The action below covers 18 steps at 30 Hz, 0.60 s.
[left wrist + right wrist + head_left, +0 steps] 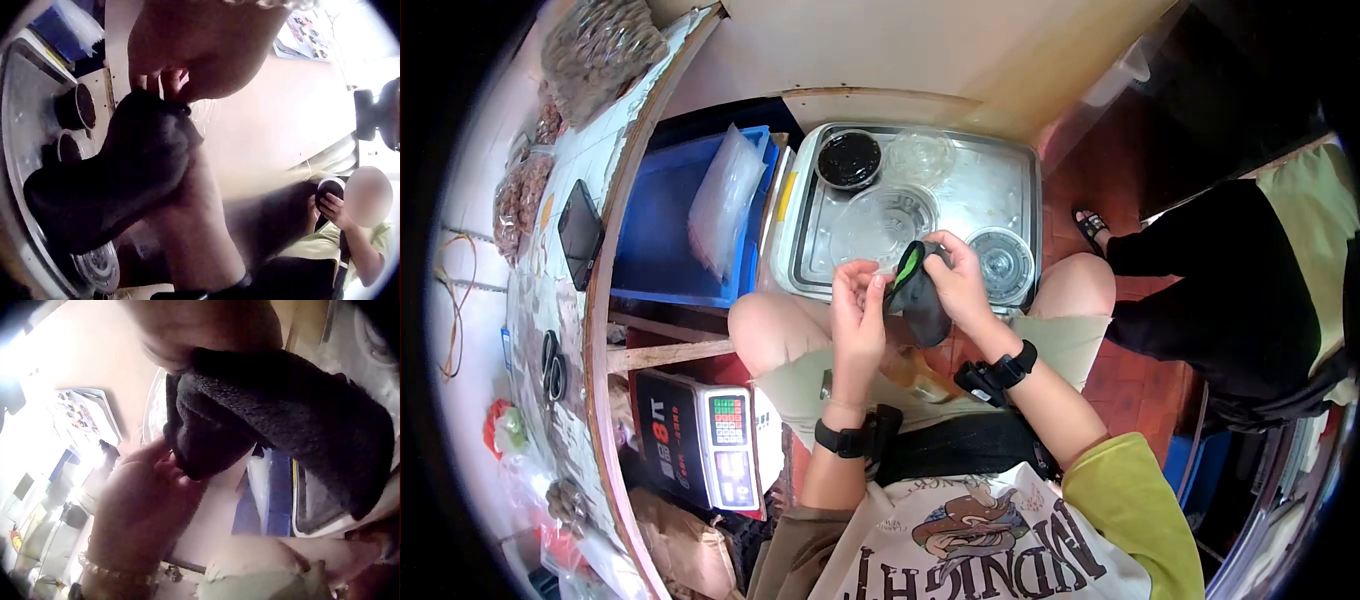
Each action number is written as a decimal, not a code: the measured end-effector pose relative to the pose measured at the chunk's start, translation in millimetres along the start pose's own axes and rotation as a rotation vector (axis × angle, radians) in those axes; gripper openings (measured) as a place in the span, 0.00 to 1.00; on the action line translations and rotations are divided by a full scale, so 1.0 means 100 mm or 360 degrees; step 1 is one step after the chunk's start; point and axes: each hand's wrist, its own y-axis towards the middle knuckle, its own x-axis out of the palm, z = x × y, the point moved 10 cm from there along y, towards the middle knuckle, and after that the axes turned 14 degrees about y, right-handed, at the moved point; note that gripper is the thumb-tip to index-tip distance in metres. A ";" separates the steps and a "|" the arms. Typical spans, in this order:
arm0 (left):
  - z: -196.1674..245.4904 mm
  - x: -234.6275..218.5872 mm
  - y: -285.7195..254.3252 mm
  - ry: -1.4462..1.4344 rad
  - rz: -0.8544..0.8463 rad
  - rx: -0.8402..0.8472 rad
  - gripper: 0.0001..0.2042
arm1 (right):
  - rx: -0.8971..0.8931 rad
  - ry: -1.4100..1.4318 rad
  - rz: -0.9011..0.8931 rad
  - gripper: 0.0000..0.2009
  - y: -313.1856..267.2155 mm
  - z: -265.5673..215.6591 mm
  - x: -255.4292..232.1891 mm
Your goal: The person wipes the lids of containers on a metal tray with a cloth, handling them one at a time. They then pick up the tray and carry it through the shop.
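Observation:
A dark fabric item with a green inside edge (919,300), sock-like in shape, hangs between both hands over the lap. The left hand (859,314) pinches its opening edge from the left. On the other side, the right hand (962,284) grips the upper rim with curled fingers. In the left wrist view the dark item (119,169) spans the frame, its rounded end toward the tray. The right wrist view shows its fuzzy surface (281,406), with the left hand's (147,503) fingertips at its lower edge.
A metal tray (1025,180) ahead holds a dark-filled cup (849,160), clear containers (883,222) and a round clear lid (999,262). At left are a blue crate (655,225), a scale (729,440), a phone (581,234) and scissors (553,366). Another person (1220,290) stands at right.

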 end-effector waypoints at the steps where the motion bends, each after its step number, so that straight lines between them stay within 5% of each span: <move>1: 0.02 0.00 0.00 0.0160 -0.0046 0.0026 0.09 | 0.0003 0.0000 0.0004 0.09 0.00 0.00 -0.02; 3: 0.09 -0.06 0.02 0.0328 -0.0089 0.0051 0.10 | -0.0310 -0.0424 -0.0053 0.09 -0.01 -0.23 0.01; 12: 0.38 -0.09 0.13 0.0669 -0.0463 0.0021 0.06 | -0.0332 -0.0352 -0.0230 0.11 0.16 -0.49 0.04; 14: 0.52 0.05 0.09 0.1260 -0.0826 0.0385 0.07 | -0.0333 -0.0243 -0.0301 0.12 0.15 -0.61 0.13; 18: 0.43 -0.08 0.22 0.1325 -0.0758 0.0215 0.08 | -0.0221 -0.0462 -0.0444 0.15 0.20 -0.52 0.15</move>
